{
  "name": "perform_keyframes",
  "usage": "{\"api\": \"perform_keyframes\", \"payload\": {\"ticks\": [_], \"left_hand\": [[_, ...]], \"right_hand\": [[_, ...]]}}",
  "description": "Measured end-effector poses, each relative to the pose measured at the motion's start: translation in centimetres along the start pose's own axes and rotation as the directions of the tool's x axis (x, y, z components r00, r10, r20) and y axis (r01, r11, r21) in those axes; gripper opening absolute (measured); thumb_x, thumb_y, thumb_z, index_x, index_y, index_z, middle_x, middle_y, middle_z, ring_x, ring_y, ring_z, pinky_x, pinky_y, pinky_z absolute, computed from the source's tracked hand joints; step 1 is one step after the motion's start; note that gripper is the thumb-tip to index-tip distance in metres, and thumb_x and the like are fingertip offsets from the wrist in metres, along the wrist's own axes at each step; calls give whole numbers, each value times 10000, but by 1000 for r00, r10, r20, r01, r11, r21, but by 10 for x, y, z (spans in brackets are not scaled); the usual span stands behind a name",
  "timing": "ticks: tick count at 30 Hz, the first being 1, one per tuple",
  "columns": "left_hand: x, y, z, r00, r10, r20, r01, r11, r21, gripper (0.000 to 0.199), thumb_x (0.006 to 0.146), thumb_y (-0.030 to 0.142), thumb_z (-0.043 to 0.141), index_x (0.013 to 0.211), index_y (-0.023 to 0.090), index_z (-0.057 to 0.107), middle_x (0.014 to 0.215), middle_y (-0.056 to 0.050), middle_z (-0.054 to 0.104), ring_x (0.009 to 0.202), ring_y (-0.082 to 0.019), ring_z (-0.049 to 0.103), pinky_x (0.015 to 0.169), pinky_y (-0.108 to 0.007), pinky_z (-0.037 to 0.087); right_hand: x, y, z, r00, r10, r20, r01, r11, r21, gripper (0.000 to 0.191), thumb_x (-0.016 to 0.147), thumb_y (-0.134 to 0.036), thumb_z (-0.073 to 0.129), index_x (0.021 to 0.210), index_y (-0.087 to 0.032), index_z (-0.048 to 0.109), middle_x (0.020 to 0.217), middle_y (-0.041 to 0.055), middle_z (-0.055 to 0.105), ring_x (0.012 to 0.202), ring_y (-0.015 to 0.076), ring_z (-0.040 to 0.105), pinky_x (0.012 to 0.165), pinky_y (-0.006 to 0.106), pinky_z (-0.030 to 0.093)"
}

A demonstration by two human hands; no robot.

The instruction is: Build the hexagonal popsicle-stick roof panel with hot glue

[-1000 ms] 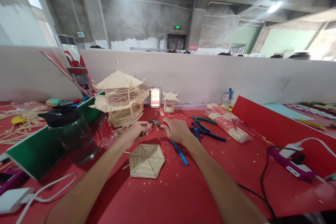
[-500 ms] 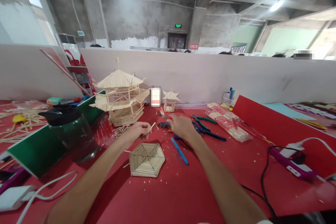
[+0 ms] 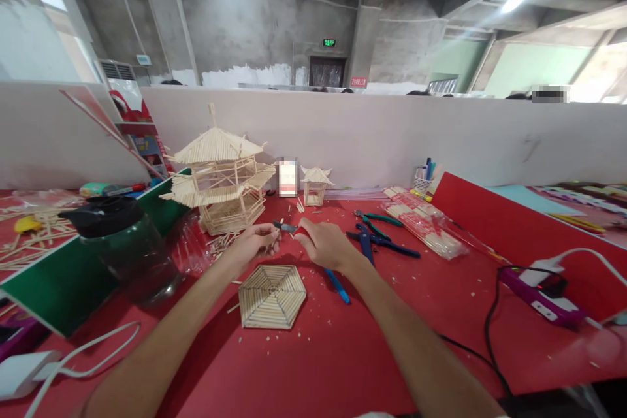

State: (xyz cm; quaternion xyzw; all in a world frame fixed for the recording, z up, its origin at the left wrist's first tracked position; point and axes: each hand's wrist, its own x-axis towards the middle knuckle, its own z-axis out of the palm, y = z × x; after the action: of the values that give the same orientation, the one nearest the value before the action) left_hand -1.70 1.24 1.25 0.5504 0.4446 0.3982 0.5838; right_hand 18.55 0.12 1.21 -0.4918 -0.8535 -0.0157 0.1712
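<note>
The left hand (image 3: 257, 245) is closed in a fingertip pinch on what looks like a thin stick (image 3: 275, 240), though it is too small and blurred there to be sure. The stick sits right at the tip of the tool (image 3: 288, 228), just beyond the panel (image 3: 272, 300); that pinch probably steadies it while leaving its end free for the metal. The right hand (image 3: 326, 243) has its fingers wrapped around the tool's red handle, aiming the grey tip across toward the left hand, likely for firm control. Both hands meet above the table (image 3: 313, 359), perhaps to have room to work without touching the panel.

The panel lies flat, near the person, and seems set there to be within easy reach. It is six-sided, made of pale wooden rods in nested rings, with dark lines running out from the centre. Beyond it, the tower (image 3: 220, 199) has ribbed, sloping roofs over an open lattice; the hut (image 3: 316, 186) repeats the form, smaller. A smooth blue pen (image 3: 337, 287) lies by the right hand, near the blue pliers (image 3: 392, 246) and green pliers (image 3: 385, 217). Pale chips speckle the matte red tabletop.
</note>
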Motion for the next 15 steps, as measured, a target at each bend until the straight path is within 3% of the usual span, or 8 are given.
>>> {"api": "perform_keyframes", "payload": {"ticks": [6, 15], "left_hand": [[1, -2, 0, 1000, 23, 0, -23, 1000, -16, 201, 663, 285, 739, 700, 132, 614, 570, 4, 578, 510, -79, 475, 519, -192, 346], [1, 2, 1, 997, -75, -12, 72, 983, -170, 95, 726, 192, 668, 692, 122, 612, 522, 34, 481, 450, -45, 370, 436, -144, 281]], "right_hand": [[2, 0, 5, 999, 17, 30, -15, 999, -51, 317, 994, -419, 295, 1089, -217, 520, 916, 67, 697, 811, 237, 639, 631, 278, 294], [6, 0, 1, 998, 59, -4, -59, 996, -71, 348, 981, -441, 313, 1129, -218, 535, 932, 74, 697, 809, 242, 634, 627, 277, 300]]}}
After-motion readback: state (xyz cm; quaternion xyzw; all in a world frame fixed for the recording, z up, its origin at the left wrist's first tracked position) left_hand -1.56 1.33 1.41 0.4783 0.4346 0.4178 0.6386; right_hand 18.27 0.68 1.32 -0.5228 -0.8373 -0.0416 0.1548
